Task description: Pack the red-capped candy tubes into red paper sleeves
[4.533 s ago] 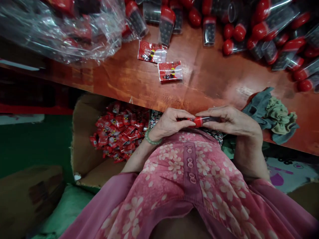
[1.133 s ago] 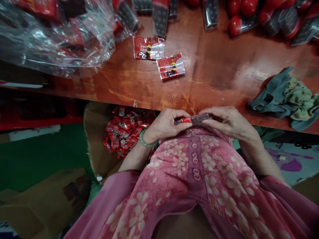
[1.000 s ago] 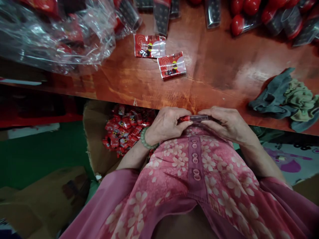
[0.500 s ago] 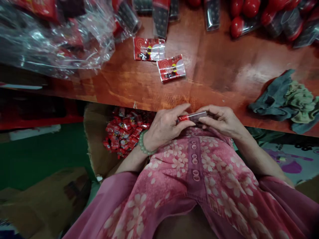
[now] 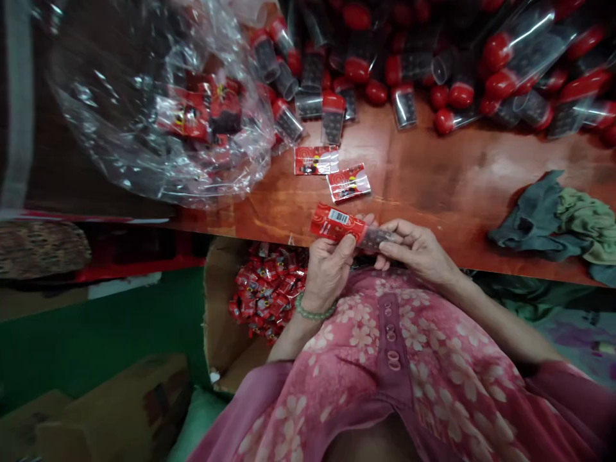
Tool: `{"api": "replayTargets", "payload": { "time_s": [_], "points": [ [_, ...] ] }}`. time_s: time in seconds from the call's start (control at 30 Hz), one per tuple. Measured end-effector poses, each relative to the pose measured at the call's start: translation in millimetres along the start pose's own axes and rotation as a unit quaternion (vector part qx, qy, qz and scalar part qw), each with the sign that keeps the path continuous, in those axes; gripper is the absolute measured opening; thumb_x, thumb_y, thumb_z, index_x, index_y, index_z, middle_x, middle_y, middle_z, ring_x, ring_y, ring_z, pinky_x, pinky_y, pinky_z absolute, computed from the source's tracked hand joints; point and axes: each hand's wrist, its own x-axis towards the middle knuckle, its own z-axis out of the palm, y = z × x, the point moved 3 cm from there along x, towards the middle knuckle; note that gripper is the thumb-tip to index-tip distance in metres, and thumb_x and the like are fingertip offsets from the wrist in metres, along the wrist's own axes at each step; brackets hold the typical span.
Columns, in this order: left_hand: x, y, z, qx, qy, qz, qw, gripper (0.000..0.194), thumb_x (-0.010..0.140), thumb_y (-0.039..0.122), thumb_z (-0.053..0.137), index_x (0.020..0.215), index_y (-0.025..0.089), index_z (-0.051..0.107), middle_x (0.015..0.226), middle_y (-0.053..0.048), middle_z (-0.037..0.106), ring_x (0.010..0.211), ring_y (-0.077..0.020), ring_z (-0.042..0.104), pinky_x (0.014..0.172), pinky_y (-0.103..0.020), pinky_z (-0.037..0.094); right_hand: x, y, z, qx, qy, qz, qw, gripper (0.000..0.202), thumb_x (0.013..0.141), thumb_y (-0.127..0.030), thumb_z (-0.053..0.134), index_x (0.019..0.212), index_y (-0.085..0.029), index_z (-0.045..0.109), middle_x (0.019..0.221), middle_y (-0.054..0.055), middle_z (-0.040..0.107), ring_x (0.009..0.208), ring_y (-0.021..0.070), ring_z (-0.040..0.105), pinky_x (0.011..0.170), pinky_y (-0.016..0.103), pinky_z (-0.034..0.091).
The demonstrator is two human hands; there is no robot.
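Note:
My left hand [image 5: 332,266], with a green bead bracelet at the wrist, pinches a red printed wrapper [image 5: 337,223] with a barcode on its upper face. The wrapper sits around one end of a clear tube with dark contents [image 5: 378,239]. My right hand [image 5: 414,250] grips the tube's other end between thumb and fingers. Both hands are just in front of the table's near edge. Beyond them, two flat red and silver wrappers [image 5: 315,160] [image 5: 350,183] lie on the wooden table [image 5: 433,192].
Many red-capped clear tubes [image 5: 404,106] lie along the back. A clear plastic bag [image 5: 212,167] with red packets is at the left. Crumpled green cloths [image 5: 529,218] lie at the right. Below the edge, a cardboard box [image 5: 219,321] holds red wrapped pieces [image 5: 269,289].
The view has shifted, showing more of the table's back. The red wrapper now shows its barcode face upward, and my left hand has turned, with its thumb on top of the wrapper.

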Motion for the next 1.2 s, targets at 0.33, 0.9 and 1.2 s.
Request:
{"api": "replayTargets", "payload": {
  "time_s": [0.33,0.9,1.2],
  "points": [
    [15,-5,4.8,-0.003,0.013,0.006,1.000,0.050,0.061,0.061,0.091,0.077,0.015,0.079,0.086,-0.011,0.082,0.101,-0.0294,0.078,0.095,-0.040,0.062,4,-5,3,-0.274,0.047,-0.190,0.942,0.016,0.090,-0.032,0.067,0.097,-0.018,0.068,0.077,-0.001,0.070,0.065,0.0114,0.061,0.065,0.024,0.048],
    [10,-6,-0.1,0.050,-0.069,-0.009,0.996,0.043,0.080,0.048,0.081,0.108,0.016,0.081,0.109,-0.011,0.079,0.069,-0.0125,0.066,0.065,-0.025,0.053,17,0,11,-0.026,-0.051,-0.005,0.998,0.042,0.080,-0.053,0.082,0.097,-0.021,0.061,0.070,-0.004,0.069,0.058,0.0104,0.067,0.060,0.022,0.055],
    [-1,-8,0.9,-0.014,-0.065,-0.046,0.997,0.048,0.075,0.049,0.083,0.109,0.016,0.079,0.115,-0.011,0.076,0.059,-0.0071,0.055,0.056,-0.023,0.045,27,10,18,0.047,-0.061,0.029,0.997,0.052,0.065,-0.049,0.093,0.075,-0.023,0.050,0.062,-0.006,0.068,0.049,0.0119,0.067,0.050,0.022,0.053]
  ]
}}
